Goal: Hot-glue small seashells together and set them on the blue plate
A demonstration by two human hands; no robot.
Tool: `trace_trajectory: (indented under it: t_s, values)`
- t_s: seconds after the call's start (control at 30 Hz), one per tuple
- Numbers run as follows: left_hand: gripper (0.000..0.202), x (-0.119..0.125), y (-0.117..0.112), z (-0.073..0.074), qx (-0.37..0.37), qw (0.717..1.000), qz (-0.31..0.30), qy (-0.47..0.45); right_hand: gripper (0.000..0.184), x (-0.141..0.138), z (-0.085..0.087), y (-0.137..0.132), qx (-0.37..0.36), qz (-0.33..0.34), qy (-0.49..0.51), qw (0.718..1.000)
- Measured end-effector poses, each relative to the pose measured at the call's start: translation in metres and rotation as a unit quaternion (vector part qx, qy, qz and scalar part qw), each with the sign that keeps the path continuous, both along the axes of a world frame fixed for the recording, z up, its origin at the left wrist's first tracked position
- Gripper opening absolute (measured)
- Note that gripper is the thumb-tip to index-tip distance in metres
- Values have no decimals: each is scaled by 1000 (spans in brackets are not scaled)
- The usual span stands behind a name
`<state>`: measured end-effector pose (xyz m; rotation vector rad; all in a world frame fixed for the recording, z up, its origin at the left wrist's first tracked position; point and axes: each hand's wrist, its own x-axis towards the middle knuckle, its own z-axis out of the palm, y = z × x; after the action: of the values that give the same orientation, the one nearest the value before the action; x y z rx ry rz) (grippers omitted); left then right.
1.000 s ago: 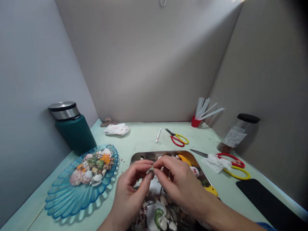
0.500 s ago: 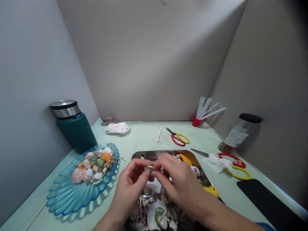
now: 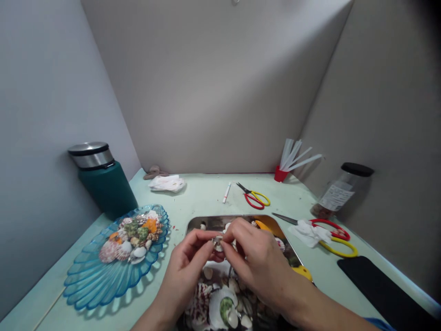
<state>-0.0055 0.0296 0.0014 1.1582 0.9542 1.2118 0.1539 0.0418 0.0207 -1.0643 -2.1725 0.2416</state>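
Between the fingertips of my left hand [image 3: 189,264] and my right hand [image 3: 255,257] is a small pale shell [image 3: 217,243], pinched from both sides. Fingers cover most of it, and its exact kind is hard to make out. Both hands are closed on it, held above a metal tray [image 3: 210,221]. Inside the tray lie many shells, among them a white one with a green patterned shell [image 3: 226,310] on it and a purple-striped shell [image 3: 200,303]. My right forearm hides part of the tray, where a yellow handle [image 3: 303,272] shows at the right edge.
To the left, a blue scalloped dish [image 3: 103,282] holds a heap of shells, with a green bottle [image 3: 106,184] behind it. Scissors [image 3: 255,197], a second pair [image 3: 339,250] with tissue, a jar [image 3: 339,193], a red cup [image 3: 280,174] of glue sticks and a dark flat object [image 3: 379,287] stand around.
The fingertips have turned the small shell, so more of it shows between them. The hands stay in nearly the same place, and the view has shifted very slightly.
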Motion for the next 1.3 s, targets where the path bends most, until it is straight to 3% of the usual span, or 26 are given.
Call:
trace_trajectory:
  t_s: [0.63, 0.97, 1.3]
  values:
    - [15, 1, 2, -3, -41, 999, 15, -14, 11, 0, 0, 4, -21, -8, 14, 1000]
    - [14, -1, 2, -4, -7, 999, 36, 32, 12, 0, 1, 1, -38, 25, 16, 999]
    - [4, 0, 2, -6, 30, 998, 47, 16, 10, -2, -3, -1, -39, 52, 24, 998]
